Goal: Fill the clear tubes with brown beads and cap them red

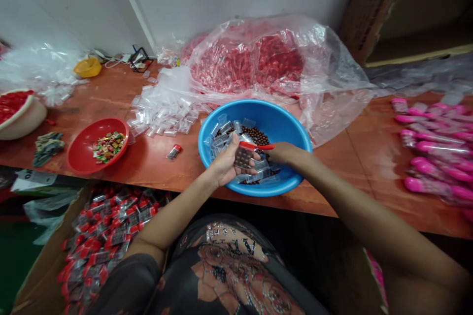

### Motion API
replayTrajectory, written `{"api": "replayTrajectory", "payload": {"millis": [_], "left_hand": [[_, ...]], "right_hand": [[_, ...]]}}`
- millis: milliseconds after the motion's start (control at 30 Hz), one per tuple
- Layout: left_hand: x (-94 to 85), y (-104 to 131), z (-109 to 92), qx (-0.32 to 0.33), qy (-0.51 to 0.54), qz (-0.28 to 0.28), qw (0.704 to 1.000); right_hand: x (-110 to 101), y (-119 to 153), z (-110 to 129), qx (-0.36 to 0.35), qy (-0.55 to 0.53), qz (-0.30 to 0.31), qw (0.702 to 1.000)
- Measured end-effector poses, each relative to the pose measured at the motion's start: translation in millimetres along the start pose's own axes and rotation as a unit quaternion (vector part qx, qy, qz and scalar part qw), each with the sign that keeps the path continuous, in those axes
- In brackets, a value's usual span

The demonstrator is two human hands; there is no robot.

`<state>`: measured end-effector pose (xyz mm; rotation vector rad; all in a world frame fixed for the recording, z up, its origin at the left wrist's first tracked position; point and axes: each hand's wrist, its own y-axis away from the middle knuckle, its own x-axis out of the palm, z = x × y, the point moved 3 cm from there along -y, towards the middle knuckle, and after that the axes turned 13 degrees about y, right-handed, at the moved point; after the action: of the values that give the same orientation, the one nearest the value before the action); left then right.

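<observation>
My left hand (pixel 224 165) is closed around a small clear plastic container (pixel 244 158) that shows rows of brown balls inside. A red plastic piece (pixel 263 147) sits at the container's top and reaches right towards my right hand (pixel 281 153). That hand is down inside the blue basin (pixel 295 130), bent at the wrist, its fingers hidden. Both hands are over the basin, which contains loose brown balls (pixel 256 134) and several empty clear containers (pixel 220 141).
Left of the basin lie a red-capped container (pixel 174 151), a heap of clear containers (pixel 168 113) and a red bowl (pixel 76 150) of small wrapped pieces. Behind is a plastic bag of red parts (pixel 258 59). Pink tubes (pixel 439 147) lie right; a box below holds red-capped containers (pixel 111 236).
</observation>
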<state>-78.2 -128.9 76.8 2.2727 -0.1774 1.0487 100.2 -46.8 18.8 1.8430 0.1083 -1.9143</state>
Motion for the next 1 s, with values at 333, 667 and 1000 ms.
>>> {"api": "replayTrajectory", "payload": {"millis": [333,667,1000], "left_hand": [[-5.5,-1.8,10.4,0.066,-0.124,0.046,0.989],[4.1,1.3,12.7,0.071,-0.161,0.068,0.982],[11.6,4.1,21.4,0.067,-0.128,0.057,0.988]], "right_hand": [[-68.5,59.1,21.8,-0.082,-0.280,-0.214,0.932],[-57.6,94.6,50.3,-0.158,-0.122,-0.271,0.942],[-17.7,117.1,50.8,0.048,-0.332,-0.353,0.873]]}}
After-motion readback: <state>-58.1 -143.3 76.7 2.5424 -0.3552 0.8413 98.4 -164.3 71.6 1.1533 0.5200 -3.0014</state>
